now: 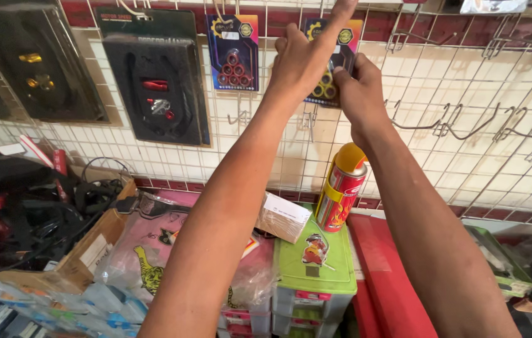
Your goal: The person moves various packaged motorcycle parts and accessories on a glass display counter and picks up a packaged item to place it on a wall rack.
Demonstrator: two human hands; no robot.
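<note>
Wire-grid wall (pixel 441 75), hooks mostly bare. Both hands raised to a hanging blister card (pixel 348 39): left hand (pixel 303 59) fingers pinching its top, right hand (pixel 358 94) fingers grasping its lower edge. Red spray can (pixel 340 194) below.

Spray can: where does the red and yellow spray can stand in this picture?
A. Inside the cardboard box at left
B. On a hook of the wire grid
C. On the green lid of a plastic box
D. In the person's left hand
C: the spray can stands upright on the green lid, below both hands, which are up at a hanging card on the wire grid.
</note>
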